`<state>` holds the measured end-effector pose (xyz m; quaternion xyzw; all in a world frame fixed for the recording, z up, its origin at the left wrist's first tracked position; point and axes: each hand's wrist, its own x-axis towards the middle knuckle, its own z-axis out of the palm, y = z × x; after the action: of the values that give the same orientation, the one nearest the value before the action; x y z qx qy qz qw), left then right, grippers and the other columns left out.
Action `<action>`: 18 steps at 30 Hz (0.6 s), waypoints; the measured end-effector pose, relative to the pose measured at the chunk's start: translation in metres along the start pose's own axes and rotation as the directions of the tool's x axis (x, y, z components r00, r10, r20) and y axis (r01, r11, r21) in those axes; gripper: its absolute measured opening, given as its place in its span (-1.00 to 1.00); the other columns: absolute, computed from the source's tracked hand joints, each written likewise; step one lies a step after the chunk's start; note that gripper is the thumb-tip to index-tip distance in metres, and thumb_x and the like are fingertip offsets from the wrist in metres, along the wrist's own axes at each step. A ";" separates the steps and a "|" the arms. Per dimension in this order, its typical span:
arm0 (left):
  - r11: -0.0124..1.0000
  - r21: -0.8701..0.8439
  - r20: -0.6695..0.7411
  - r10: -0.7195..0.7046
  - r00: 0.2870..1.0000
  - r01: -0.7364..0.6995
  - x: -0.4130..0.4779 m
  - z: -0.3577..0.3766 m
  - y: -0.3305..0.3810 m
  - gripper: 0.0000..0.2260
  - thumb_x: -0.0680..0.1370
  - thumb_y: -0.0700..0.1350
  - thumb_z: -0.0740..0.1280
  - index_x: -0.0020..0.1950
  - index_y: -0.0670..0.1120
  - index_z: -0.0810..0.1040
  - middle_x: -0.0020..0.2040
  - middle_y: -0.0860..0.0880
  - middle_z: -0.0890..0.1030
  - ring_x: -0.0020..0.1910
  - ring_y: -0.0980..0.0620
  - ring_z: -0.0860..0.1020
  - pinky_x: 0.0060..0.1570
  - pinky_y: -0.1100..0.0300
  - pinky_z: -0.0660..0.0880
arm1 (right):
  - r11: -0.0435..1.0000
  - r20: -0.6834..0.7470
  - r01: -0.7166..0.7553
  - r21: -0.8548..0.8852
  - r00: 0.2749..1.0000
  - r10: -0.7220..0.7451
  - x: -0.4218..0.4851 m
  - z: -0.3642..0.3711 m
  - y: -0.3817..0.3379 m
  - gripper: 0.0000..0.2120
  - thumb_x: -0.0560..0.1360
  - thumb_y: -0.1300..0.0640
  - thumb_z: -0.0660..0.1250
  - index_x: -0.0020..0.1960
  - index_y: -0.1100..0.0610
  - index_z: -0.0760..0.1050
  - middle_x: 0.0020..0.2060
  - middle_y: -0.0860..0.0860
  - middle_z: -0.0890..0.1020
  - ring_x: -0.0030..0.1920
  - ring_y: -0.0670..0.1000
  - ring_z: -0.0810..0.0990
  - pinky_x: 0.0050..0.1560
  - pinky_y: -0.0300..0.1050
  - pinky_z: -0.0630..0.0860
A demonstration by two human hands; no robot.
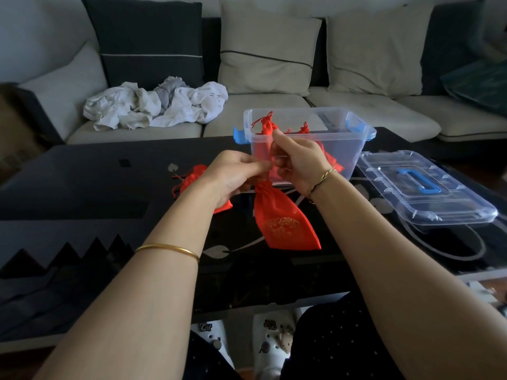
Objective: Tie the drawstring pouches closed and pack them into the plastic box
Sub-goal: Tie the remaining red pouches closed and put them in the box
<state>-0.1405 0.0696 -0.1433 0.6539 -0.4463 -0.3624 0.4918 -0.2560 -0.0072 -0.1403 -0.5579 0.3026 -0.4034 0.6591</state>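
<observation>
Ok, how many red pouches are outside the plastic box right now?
2. One pouch hangs pinched between the left hand and right hand; a second pouch lies on the table behind the left hand. Others may be hidden.

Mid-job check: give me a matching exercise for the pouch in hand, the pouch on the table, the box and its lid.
1 held pouch
2 loose pouch
3 plastic box
4 lid

A flat on the table, right of the plastic box
B hangs from left hand and right hand
C open, red pouches inside
D on the table, beside the left hand

Pairs: 1-B, 2-D, 3-C, 4-A
</observation>
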 end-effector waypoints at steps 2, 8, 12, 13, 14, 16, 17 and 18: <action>1.000 0.001 0.015 0.012 1.000 -0.012 0.000 0.001 0.000 -0.91 0.44 -0.07 0.45 -0.19 -0.09 0.65 -0.26 -0.04 0.65 -0.23 0.01 0.57 -0.16 0.13 0.42 | 0.999 0.012 -0.014 -0.048 1.000 0.015 0.000 0.001 0.000 -0.69 0.56 0.02 0.24 -0.29 0.16 0.46 -0.42 0.03 0.42 -0.48 -0.08 0.31 -0.45 -0.24 0.26; 0.998 -0.054 -0.058 -0.011 0.998 0.008 0.001 0.002 0.001 -0.93 0.49 -0.16 0.37 -0.20 -0.07 0.60 -0.32 0.01 0.60 -0.32 0.08 0.53 -0.34 0.25 0.38 | 0.944 0.024 -0.203 -0.259 0.976 0.216 -0.002 -0.001 0.000 -0.69 0.60 0.02 0.11 -0.10 0.22 0.50 -0.35 0.08 0.58 -0.51 -0.03 0.39 -0.49 -0.25 0.29; 0.999 -0.040 -0.149 -0.014 0.989 0.008 0.002 0.001 -0.001 -0.91 0.51 -0.15 0.35 -0.20 -0.01 0.56 -0.32 0.03 0.61 -0.31 0.09 0.54 -0.32 0.23 0.37 | 0.939 0.063 -0.077 -0.336 0.992 0.105 -0.003 -0.003 0.001 -0.92 0.51 0.27 0.23 -0.15 0.21 0.45 -0.43 0.07 0.55 -0.46 -0.02 0.49 -0.47 -0.23 0.36; 0.999 -0.038 -0.167 -0.014 0.986 0.008 0.002 0.001 -0.001 -0.90 0.52 -0.15 0.35 -0.20 -0.01 0.55 -0.32 0.03 0.60 -0.33 0.10 0.54 -0.33 0.24 0.36 | 0.923 0.087 -0.015 -0.385 0.995 0.053 -0.003 -0.004 0.002 -0.93 0.49 0.28 0.27 -0.17 0.19 0.43 -0.39 0.08 0.56 -0.42 -0.01 0.51 -0.42 -0.21 0.39; 0.999 -0.034 -0.182 -0.013 0.983 0.006 0.002 0.002 -0.001 -0.90 0.52 -0.15 0.34 -0.19 -0.02 0.55 -0.32 0.03 0.60 -0.34 0.11 0.54 -0.34 0.25 0.36 | 0.896 0.115 0.052 -0.441 0.993 -0.001 -0.004 -0.004 0.002 -0.93 0.47 0.27 0.31 -0.17 0.19 0.43 -0.35 0.10 0.57 -0.38 0.00 0.53 -0.37 -0.19 0.42; 1.000 -0.017 -0.214 0.001 0.977 -0.004 0.002 0.002 0.000 -0.91 0.52 -0.16 0.33 -0.18 -0.04 0.56 -0.31 0.00 0.60 -0.35 0.11 0.53 -0.38 0.28 0.37 | 0.829 0.170 0.167 -0.534 0.982 -0.088 -0.006 -0.003 0.002 -0.89 0.42 0.26 0.40 -0.13 0.21 0.47 -0.28 0.10 0.58 -0.30 -0.02 0.55 -0.26 -0.19 0.50; 1.000 -0.005 -0.227 0.011 0.974 -0.013 0.002 0.003 0.000 -0.91 0.52 -0.17 0.33 -0.18 -0.05 0.56 -0.31 -0.01 0.59 -0.36 0.11 0.53 -0.40 0.30 0.37 | 0.798 0.190 0.208 -0.565 0.975 -0.119 -0.007 -0.003 0.002 -0.88 0.41 0.25 0.42 -0.11 0.23 0.49 -0.28 0.09 0.57 -0.29 -0.04 0.55 -0.24 -0.24 0.51; 1.000 0.007 -0.240 0.022 0.970 -0.021 0.001 0.004 0.000 -0.90 0.52 -0.18 0.33 -0.19 -0.06 0.56 -0.32 -0.02 0.58 -0.38 0.12 0.51 -0.44 0.32 0.37 | 0.770 0.205 0.242 -0.591 0.968 -0.147 -0.008 -0.002 0.002 -0.87 0.40 0.25 0.43 -0.10 0.25 0.51 -0.29 0.08 0.58 -0.30 -0.06 0.54 -0.25 -0.29 0.50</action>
<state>-0.1435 0.0671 -0.1441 0.6891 -0.3914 -0.2743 0.5447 -0.2610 -0.0012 -0.1434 -0.7972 0.3077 -0.3080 0.4183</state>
